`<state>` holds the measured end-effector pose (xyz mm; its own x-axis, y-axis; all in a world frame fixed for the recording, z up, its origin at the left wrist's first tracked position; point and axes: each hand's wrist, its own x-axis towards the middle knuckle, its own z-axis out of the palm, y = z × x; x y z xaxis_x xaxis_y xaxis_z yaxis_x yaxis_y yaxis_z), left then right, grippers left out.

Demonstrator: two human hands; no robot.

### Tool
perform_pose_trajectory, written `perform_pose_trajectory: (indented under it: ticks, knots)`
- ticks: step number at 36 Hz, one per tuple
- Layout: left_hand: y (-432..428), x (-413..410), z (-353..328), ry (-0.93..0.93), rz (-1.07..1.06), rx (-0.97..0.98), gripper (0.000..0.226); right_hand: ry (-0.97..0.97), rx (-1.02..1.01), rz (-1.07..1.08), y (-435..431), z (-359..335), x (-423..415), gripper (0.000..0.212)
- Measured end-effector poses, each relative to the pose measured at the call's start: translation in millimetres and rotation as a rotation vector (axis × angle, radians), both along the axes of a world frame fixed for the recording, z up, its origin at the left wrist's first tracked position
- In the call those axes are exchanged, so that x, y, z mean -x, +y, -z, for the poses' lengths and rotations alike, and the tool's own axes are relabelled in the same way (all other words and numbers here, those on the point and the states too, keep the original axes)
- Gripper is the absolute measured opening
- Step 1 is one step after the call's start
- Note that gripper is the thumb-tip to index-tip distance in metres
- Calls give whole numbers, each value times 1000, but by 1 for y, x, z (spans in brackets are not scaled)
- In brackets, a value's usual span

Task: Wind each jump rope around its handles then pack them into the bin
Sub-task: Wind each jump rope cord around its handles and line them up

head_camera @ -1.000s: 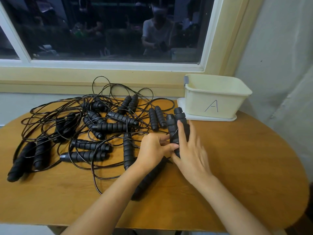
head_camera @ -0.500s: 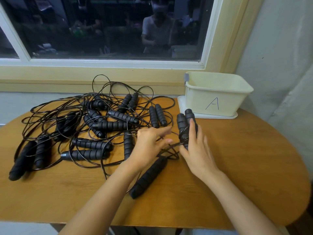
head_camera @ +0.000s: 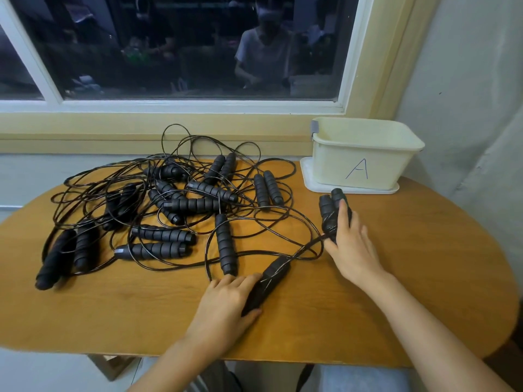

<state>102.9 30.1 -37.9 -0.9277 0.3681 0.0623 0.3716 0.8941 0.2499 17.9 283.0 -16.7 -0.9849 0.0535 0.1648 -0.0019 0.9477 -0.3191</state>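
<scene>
Nearest the table's (head_camera: 424, 267) front edge, the left hand (head_camera: 226, 304) lies over the near end of a loose handle (head_camera: 270, 280). Its fingers rest across the top and the thumb is tucked against the handle's lower side, so it has a grip on it. The handle lies flat, slanting away to the right.

A black cord (head_camera: 308, 246) runs from the far end of that handle up to the right hand (head_camera: 351, 247). The right hand holds a wound pair of handles (head_camera: 329, 210), which sit side by side with cord wrapped round their middle. The forefinger is stretched along the pair; how the other fingers lie behind it cannot be made out. The pair's far ends point at the bin and stop just short of the white tray (head_camera: 307, 176) under it.

Mid-table, left of both hands, sits a tangle of jump ropes (head_camera: 198, 205): many ribbed black handles, some paired and some crossed, with cords looped over and among them.

At the far right stands the bin (head_camera: 396, 165), cream plastic, marked "A" on its front wall. What can be seen of its inside holds nothing.

Behind runs a dark window (head_camera: 169, 52) reflecting a seated person.
</scene>
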Motion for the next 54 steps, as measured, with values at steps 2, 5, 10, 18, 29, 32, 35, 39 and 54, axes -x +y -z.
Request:
perform_pose_trajectory:
  ticks: [2,5,10,18,29,32,35,39,54]
  knots:
    - [-2,5,-4,63,22,-43,59,-4,10,15,4,0,-3,87]
    - [-10,27,-10,296,48,8,63,-6,10,51,11,-3,-6,86]
    - [-17,90,-47,531,19,240,70,-9,-10,68,10,-8,-8,84]
    - [2,124,-58,152,-76,510,76,-65,-6,96,-15,-7,0,85]
    - [77,94,-38,416,140,-96,39,64,-134,-10,-19,-19,-5,87]
    - [71,109,-36,654,130,7,26,118,-186,-19,-14,-24,-7,87]
    - [64,119,-50,776,119,72,34,175,-225,-18,-11,-28,-4,86]
    - [51,137,-70,838,131,166,22,195,-256,-7,-10,-34,1,87]
    - [57,124,-71,490,333,-7,50,159,-216,-48,-19,-46,2,89]
